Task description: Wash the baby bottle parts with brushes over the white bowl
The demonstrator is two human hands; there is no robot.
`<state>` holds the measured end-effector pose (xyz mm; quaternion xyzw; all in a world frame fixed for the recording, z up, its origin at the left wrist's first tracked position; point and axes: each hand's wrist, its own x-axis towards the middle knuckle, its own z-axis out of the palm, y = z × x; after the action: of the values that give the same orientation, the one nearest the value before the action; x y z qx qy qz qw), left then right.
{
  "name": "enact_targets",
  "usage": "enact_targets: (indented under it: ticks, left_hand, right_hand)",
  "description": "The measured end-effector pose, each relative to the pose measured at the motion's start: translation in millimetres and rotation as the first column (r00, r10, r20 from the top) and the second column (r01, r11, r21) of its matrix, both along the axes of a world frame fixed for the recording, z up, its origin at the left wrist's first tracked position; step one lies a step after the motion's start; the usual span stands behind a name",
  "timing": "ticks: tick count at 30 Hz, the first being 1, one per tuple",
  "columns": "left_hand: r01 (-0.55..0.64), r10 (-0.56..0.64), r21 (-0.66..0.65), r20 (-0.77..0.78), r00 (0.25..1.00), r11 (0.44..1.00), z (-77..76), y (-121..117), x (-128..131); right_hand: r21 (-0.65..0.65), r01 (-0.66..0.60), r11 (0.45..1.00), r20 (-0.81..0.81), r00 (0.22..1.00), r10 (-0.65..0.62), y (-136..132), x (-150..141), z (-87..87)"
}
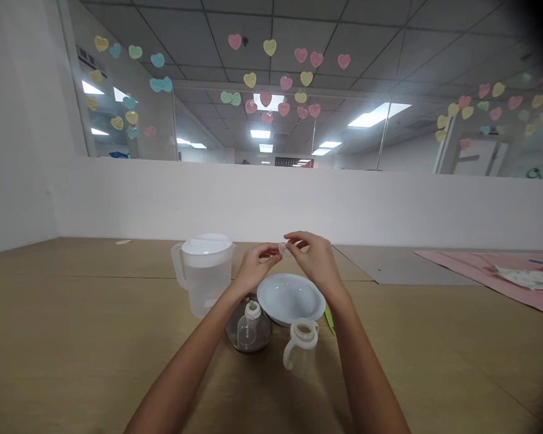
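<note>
Head view: left hand (254,266) and right hand (315,258) both pinch small translucent piece (283,248); white bowl (292,298) below them, lidded pitcher (207,280) to their left, handled bottle (303,343) nearer wearer.

Pitcher (208,286) blocks L of my L hand (254,266); btwn my forearms (201,349): bowl (291,298), w/ sm. bottle (247,330) + handled bottle (303,337) on near side. Room to pass R of my R arm (364,361), over tabletop (434,337) to pink sheet (466,265).

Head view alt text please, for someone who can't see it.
A person's left hand and right hand hold a small pale piece near a white bowl. On the table are a lidded pitcher, small bottle, handled cup and dark dish.
</note>
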<state>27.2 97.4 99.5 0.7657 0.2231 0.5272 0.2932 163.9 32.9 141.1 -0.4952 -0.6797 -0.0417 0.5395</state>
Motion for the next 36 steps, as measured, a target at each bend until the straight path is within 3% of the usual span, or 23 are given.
enact_targets:
  ticks: [6, 13, 18, 26, 31, 36]
  left_hand:
    - [0.010, -0.009, -0.040, 0.015, 1.000, 0.999, 0.5, -3, 0]
    - [0.034, -0.031, -0.052, 0.051, 0.998, 0.998, 3.2, -4, 0]
    - [-0.013, 0.011, -0.045, -0.042, 0.999, 0.999, 3.6, -12, 2]
    - [-0.012, 0.016, 0.038, -0.111, 0.994, 0.999, 0.8, -20, 8]
    - [-0.004, 0.016, 0.105, -0.122, 0.992, 0.994, 2.2, -24, 10]
    - [-0.068, 0.079, 0.074, -0.151, 0.985, 0.995, -1.3, -12, 6]
  right_hand:
    - [0.080, 0.026, 0.996, -0.142, 0.990, -0.014, -8, 0, 2.3]
    - [-0.029, -0.049, 0.998, -0.117, 0.992, 0.045, -1, 1, -0.4]
    - [0.102, -0.053, 0.993, -0.166, 0.984, 0.070, -8, 4, 2.3]
    - [0.271, 0.035, 0.962, -0.274, 0.961, 0.042, -47, 22, 18.7]
    - [0.423, 0.181, 0.888, -0.365, 0.931, -0.015, -67, 35, 22.6]
    - [0.562, 0.439, 0.701, -0.538, 0.838, -0.094, -71, 64, 22.5]
